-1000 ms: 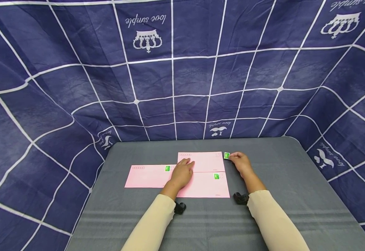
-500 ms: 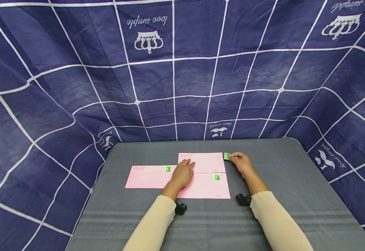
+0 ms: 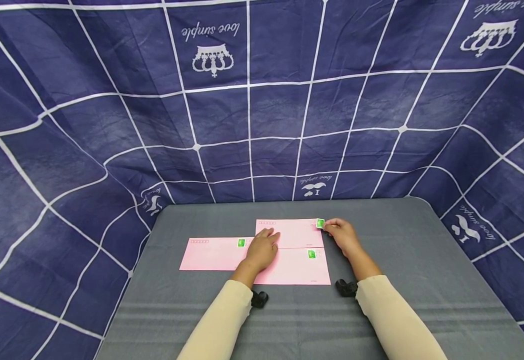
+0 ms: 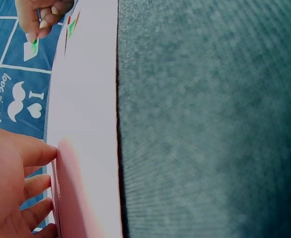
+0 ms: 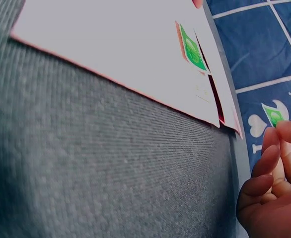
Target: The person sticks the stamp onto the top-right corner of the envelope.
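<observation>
Between thumb and forefinger my right hand [image 3: 342, 236] pinches a green postage stamp [image 5: 274, 115] by its edge. In the head view the stamp overlaps the top right corner of the far pink envelope [image 3: 293, 232]. My left hand [image 3: 262, 250] lies with spread fingers across the envelopes, its fingertips on the far one. The near pink envelope [image 3: 289, 270] bears a green stamp [image 3: 312, 254] toward its right end. Another pink envelope [image 3: 214, 255] lies to the left with a green stamp [image 3: 241, 242] at its top right; the left hand covers its right end.
The envelopes lie on a grey cloth-covered table [image 3: 401, 240]. Behind it and on both sides hangs a blue cloth [image 3: 275, 115] with white lines. A black wrist device [image 3: 346, 287] sits at the right wrist, another black wrist device [image 3: 259, 299] at the left.
My right hand has moved a little left, carrying the stamp from beside the far envelope to over its top right corner. The left hand has stayed in place.
</observation>
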Demonstrator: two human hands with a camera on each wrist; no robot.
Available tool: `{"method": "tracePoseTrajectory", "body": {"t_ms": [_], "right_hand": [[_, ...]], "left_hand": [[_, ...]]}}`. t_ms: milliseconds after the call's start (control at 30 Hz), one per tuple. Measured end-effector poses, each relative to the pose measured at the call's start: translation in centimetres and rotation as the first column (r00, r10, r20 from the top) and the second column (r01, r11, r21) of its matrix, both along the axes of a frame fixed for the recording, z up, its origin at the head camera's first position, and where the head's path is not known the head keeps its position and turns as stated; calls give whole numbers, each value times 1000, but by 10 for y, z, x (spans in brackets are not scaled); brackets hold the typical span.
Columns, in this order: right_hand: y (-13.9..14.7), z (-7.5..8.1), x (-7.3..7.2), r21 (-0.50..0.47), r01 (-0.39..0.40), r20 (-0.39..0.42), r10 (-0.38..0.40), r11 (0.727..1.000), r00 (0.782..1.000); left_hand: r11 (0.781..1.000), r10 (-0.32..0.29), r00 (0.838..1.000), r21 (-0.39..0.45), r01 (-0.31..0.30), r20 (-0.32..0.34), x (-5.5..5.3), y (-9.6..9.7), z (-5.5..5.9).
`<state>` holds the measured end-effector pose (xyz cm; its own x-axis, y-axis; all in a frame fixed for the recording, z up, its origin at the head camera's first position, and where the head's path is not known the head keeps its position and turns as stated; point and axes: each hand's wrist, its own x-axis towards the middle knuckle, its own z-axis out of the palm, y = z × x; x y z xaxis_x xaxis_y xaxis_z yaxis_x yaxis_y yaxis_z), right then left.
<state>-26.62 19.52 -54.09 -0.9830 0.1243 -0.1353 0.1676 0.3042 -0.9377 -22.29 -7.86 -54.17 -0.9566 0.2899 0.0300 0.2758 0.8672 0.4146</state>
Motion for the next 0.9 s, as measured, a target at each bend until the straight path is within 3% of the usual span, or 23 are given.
{"method": "tracePoseTrajectory", "body": {"t_ms": [267, 700, 900], "right_hand": [[-4, 0, -1, -13, 3, -5, -3, 1000, 1000], [-11, 0, -5, 11, -20, -12, 20, 1000, 1000], [-14, 0, -8, -34, -55, -27, 54, 998, 998]], "left_hand": [[1000, -17, 999, -13, 17, -35, 0, 0, 0], [1000, -16, 1000, -27, 16, -9, -1, -2, -1], [1000, -25, 1000, -12, 25, -17, 0, -2, -1]]}}
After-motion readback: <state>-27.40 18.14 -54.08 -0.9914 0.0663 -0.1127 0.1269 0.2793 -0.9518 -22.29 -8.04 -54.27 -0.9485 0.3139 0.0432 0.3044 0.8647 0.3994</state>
